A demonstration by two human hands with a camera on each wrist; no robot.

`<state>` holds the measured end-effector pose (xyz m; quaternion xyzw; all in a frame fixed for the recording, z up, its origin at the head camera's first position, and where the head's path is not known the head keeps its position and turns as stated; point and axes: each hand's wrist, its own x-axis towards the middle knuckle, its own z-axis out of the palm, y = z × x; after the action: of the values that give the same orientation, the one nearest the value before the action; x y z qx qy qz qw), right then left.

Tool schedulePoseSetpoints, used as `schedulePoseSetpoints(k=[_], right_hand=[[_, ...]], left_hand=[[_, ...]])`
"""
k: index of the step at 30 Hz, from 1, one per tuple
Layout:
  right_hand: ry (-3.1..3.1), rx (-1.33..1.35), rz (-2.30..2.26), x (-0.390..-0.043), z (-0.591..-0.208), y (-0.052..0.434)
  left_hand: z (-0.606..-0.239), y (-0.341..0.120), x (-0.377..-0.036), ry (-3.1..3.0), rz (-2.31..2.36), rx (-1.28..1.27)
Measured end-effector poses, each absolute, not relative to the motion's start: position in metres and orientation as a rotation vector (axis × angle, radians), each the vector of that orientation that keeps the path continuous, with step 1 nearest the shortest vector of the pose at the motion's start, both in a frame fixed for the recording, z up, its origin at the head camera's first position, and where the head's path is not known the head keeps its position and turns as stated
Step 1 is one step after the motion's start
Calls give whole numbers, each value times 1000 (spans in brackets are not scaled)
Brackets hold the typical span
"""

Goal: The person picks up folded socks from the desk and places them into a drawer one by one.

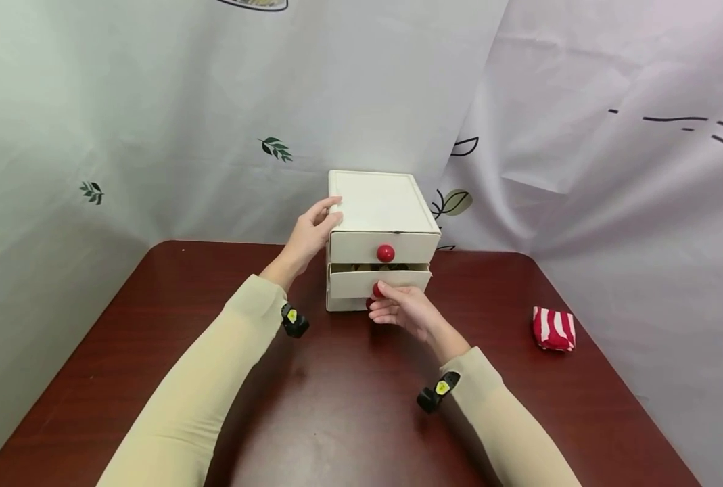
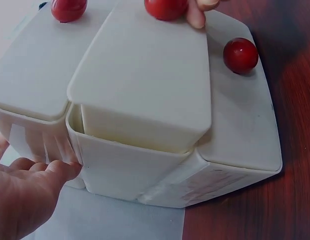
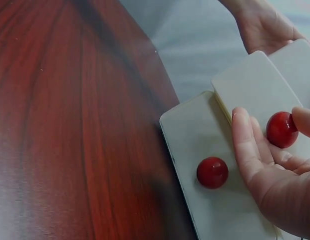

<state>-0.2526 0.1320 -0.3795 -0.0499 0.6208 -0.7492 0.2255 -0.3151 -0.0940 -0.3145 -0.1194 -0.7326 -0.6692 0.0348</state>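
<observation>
A small white drawer cabinet (image 1: pixel 376 203) with three stacked drawers and round red knobs stands at the back of the table. Its middle drawer (image 1: pixel 349 285) is pulled partly out, and dark contents show faintly through the gap. My right hand (image 1: pixel 411 312) pinches the middle drawer's red knob (image 3: pixel 282 130) between thumb and fingers. On the cabinet's upper left edge rests my left hand (image 1: pixel 308 237), its fingertips touching the side in the left wrist view. The top drawer (image 1: pixel 355 247) and the bottom drawer (image 3: pixel 189 135) are closed.
A folded red-and-white striped cloth (image 1: pixel 554 329) lies near the right edge of the dark red wooden table (image 1: pixel 337 406). Behind the cabinet hangs a pale curtain (image 1: pixel 215 101) with leaf prints.
</observation>
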Motion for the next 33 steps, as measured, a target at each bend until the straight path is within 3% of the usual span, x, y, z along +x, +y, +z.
schedulePoseSetpoints(k=[20,33], right_hand=[[1731,-23,-2097,-275,-380,127],[1860,89,-1822,-268,-408,146]], left_hand=[[-316,-96,-316,-2172,-2125,-390],[-315,-92,-317,-2191,-2114,-376]])
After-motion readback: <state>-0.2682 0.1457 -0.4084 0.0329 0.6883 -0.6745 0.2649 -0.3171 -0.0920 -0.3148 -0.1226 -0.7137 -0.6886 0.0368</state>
